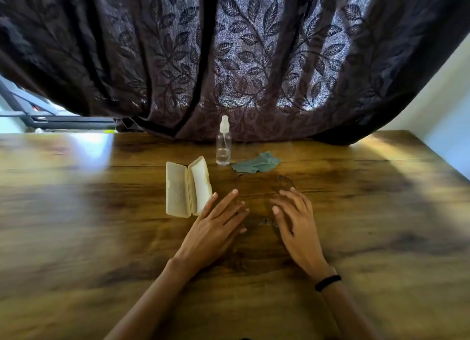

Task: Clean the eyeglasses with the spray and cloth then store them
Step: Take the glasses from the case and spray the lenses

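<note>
Wooden brown bench (356,212), both hands flat, grips released.
Left hand (218,225) beside open cream plastic case (187,187); right hand (295,220) over faint thin-framed eyeglasses (284,180).

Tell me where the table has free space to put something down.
The wooden table is bare left of the open case and right of the cloth. Crowded: the middle, around the spray bottle and both hands.
</note>
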### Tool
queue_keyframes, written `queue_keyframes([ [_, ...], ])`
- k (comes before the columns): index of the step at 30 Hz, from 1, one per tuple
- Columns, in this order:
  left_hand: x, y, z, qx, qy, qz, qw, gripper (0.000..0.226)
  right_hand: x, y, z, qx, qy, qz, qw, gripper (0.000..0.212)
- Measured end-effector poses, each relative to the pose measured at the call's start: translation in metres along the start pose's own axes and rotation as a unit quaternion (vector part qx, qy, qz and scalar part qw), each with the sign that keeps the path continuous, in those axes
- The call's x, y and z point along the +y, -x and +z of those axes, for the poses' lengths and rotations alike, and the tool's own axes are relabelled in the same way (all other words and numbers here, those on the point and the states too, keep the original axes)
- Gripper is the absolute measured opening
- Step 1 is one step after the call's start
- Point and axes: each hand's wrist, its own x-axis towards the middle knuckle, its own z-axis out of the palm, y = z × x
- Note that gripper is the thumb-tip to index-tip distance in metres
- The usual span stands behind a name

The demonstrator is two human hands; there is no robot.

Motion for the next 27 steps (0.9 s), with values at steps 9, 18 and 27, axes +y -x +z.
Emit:
queue_keyframes([
  [9,-0.017,0.003,0.008,0.04,0.047,0.026,0.998,0.041,0.015,0.003,-0.01,0.0,-0.078,0.033,0.996,0.024],
  [18,-0.019,0.001,0.006,0.092,0.084,0.015,0.992,0.026,0.008,0.0,-0.02,0.032,-0.17,0.072,0.982,0.024],
  [27,-0.054,-0.036,-0.029,0.128,0.337,-0.148,0.921,0.021,-0.008,-0.041,-0.035,-0.008,-0.286,0.025,0.958,0.029],
])
